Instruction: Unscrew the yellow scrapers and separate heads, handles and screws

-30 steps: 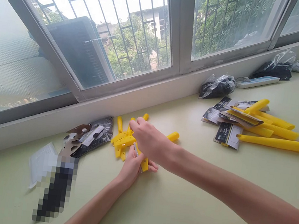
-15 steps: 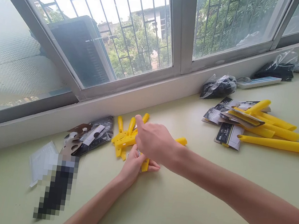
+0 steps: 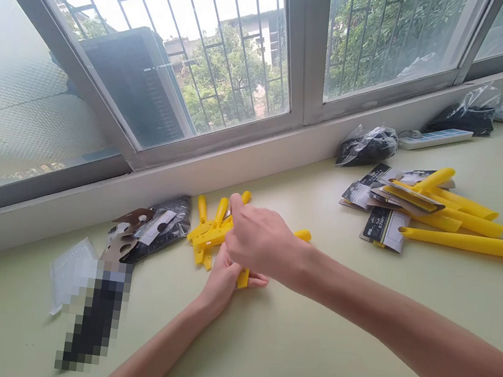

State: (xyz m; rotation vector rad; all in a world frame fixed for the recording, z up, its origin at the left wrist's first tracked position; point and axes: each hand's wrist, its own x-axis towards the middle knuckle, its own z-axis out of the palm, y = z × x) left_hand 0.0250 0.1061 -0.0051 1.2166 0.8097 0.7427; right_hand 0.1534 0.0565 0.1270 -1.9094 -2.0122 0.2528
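My left hand (image 3: 221, 280) rests low on the table, its fingers wrapped around the head of a yellow plastic tool (image 3: 243, 278). The yellow handle (image 3: 303, 235) showing right of my wrist may belong to that tool. Directly above, my right hand (image 3: 257, 232) is closed in a fist with the thumb upward. Whatever it grips is hidden behind the fingers. Close by on the left lie several similar yellow tools (image 3: 210, 239) in a heap, their short handles pointing to the window.
To the right is a pile of yellow handles (image 3: 462, 242) with printed cards (image 3: 385, 228). Bags of black items (image 3: 368, 147) and a power strip (image 3: 438, 139) line the sill. Left are a black bag (image 3: 173, 218), cut cardboard (image 3: 120, 248) and a clear packet (image 3: 76, 270).
My right fist has turned and shifted slightly left and down over the held tool. My left hand has stayed almost still, and the yellow handle's end has moved a little left.
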